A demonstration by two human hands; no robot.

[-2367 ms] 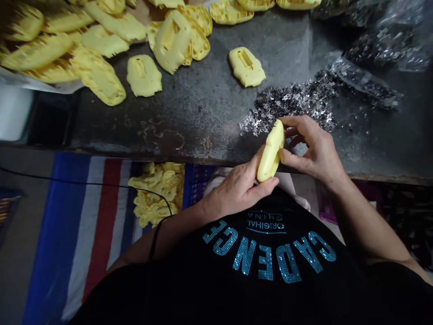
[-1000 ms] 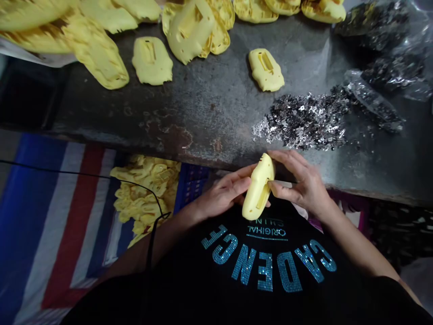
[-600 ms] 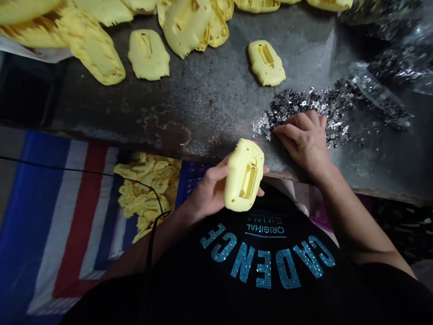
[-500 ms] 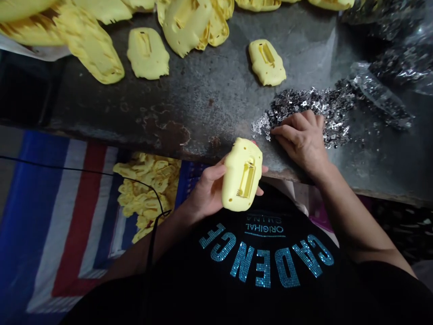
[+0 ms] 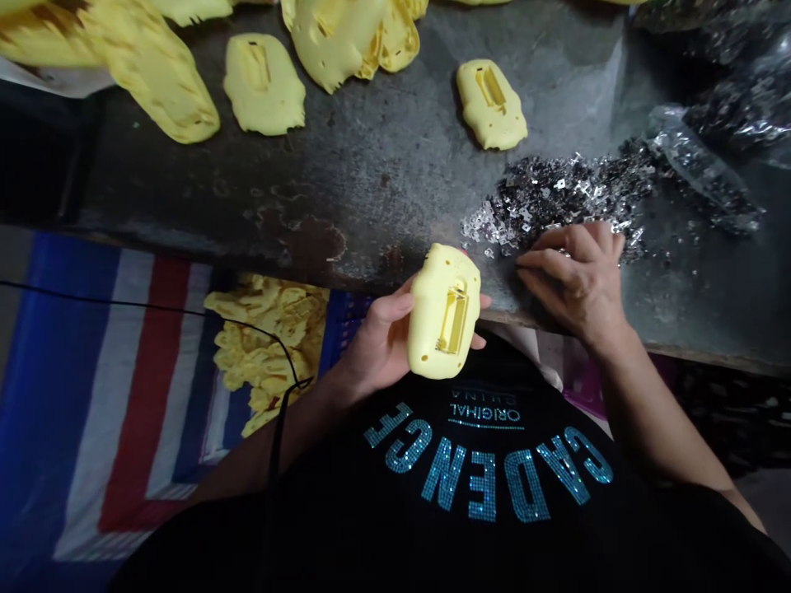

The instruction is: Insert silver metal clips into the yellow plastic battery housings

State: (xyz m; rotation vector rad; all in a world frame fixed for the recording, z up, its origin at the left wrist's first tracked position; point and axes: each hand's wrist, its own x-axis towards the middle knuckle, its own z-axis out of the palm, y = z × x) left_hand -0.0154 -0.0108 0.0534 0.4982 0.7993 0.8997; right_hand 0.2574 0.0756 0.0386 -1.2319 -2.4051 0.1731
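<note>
I count, from my remote station: held yellow shell (image 5: 428,313), one, by the near edge of the counter (image 5: 371,206); lone yellow shells (image 5: 281,99) (image 5: 499,122), two; metal-piece heap (image 5: 549,198), one, pieces too many to number; clear bags (image 5: 698,161), right edge, at least two; stacked shells (image 5: 339,41), far edge, number unclear.

Dim indoor light, cool and greyish, its source out of view. The held shell (image 5: 426,317), pale yellow, is among the brightest and clearest things, with shadow inside its slot. Beyond it, a dull sheen lies across the table (image 5: 383,214). Up and to its right, metal bits (image 5: 556,193) glitter and a clear bag (image 5: 704,165) catches white glare. Below it, the black shirt (image 5: 383,527) is nearly featureless. Far up and to its left, yellow pieces (image 5: 154,74) look soft and stretched.
</note>
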